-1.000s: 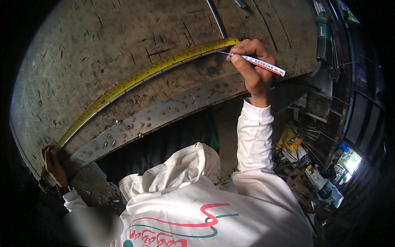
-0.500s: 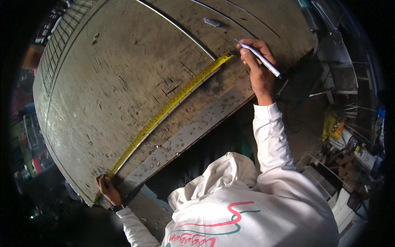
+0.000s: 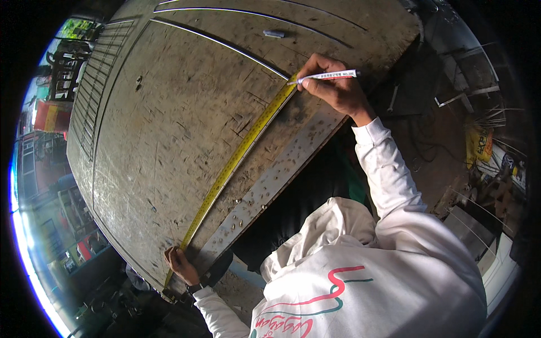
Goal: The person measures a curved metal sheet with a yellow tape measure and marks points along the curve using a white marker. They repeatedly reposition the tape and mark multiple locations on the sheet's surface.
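My right hand (image 3: 335,90) grips a white marker pen (image 3: 332,75), its tip at the far end of a yellow tape measure (image 3: 234,160). The tape lies stretched across the worn table, over or close against a thin metal rod (image 3: 225,183) along its near side. At the tape's other end, by the left corner of the table, my left hand (image 3: 181,266) has its fingers closed on the tape. A second thin metal rod (image 3: 225,46) reaches from the far side to near the pen tip. The loose pen cap (image 3: 274,34) lies beyond my right hand.
A metal strip (image 3: 270,172) with several small metal bits runs along the near edge of the table (image 3: 163,141). More thin rods (image 3: 253,17) lie at the far side, and a wire rack (image 3: 101,84) at the far left. Scrap and a yellow bag (image 3: 478,146) sit right.
My right hand has come in to the tape's end, turning the pen so its tip meets the tape and rod there. The left hand stays on the tape while the view has shifted.
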The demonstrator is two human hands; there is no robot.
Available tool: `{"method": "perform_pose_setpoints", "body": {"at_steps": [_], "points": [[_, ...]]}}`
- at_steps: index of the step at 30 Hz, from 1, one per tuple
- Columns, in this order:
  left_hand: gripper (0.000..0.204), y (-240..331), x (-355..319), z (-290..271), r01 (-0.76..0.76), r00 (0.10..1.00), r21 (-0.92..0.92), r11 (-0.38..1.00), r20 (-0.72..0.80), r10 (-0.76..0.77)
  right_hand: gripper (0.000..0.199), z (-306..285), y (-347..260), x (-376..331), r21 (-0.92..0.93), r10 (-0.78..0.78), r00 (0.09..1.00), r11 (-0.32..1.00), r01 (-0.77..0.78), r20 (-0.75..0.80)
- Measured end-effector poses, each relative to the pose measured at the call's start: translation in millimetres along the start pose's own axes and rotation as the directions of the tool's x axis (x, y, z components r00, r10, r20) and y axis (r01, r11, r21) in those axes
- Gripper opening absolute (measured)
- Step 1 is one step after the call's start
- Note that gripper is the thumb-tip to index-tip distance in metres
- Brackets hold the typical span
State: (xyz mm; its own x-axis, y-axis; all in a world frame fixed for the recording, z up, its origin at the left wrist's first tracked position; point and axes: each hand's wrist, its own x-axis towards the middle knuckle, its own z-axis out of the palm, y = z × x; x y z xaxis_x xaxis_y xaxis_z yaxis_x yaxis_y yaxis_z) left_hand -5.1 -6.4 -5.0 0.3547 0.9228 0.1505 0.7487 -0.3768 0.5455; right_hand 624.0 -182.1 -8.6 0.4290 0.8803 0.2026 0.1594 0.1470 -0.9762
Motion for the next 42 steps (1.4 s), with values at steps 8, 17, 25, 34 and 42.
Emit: {"method": "perform_pose_setpoints", "body": {"at_steps": [8,17,25,34,42], "points": [[0.015,2.0,1.5,-0.8,-0.016,1.0,0.019,1.0,-0.006,0.016,0.022,6.1,1.1,1.8,-0.236,-0.05,0.997,0.97,0.064,0.064],[0.014,11.3,1.7,0.2,-0.007,1.0,0.019,1.0,-0.005,0.007,0.021,6.6,0.9,2.8,-0.25,-0.076,0.994,0.964,0.092,0.072],[0.012,4.9,0.3,-0.2,-0.06,0.998,0.071,0.996,0.008,0.06,0.016,0.1,-6.2,2.3,0.024,-0.039,0.975,0.999,0.045,-0.217],[0.011,-25.5,-4.0,-0.6,0.019,1.0,0.032,0.999,-0.019,-0.019,0.028,10.1,5.9,11.5,-0.157,-0.176,0.779,0.982,0.1,-0.602],[0.008,-7.9,-1.9,0.2,-0.034,0.998,0.07,0.997,-0.05,0.038,0.024,19.1,3.6,12.4,-0.379,-0.145,0.917,0.925,-0.008,-0.373]]}}
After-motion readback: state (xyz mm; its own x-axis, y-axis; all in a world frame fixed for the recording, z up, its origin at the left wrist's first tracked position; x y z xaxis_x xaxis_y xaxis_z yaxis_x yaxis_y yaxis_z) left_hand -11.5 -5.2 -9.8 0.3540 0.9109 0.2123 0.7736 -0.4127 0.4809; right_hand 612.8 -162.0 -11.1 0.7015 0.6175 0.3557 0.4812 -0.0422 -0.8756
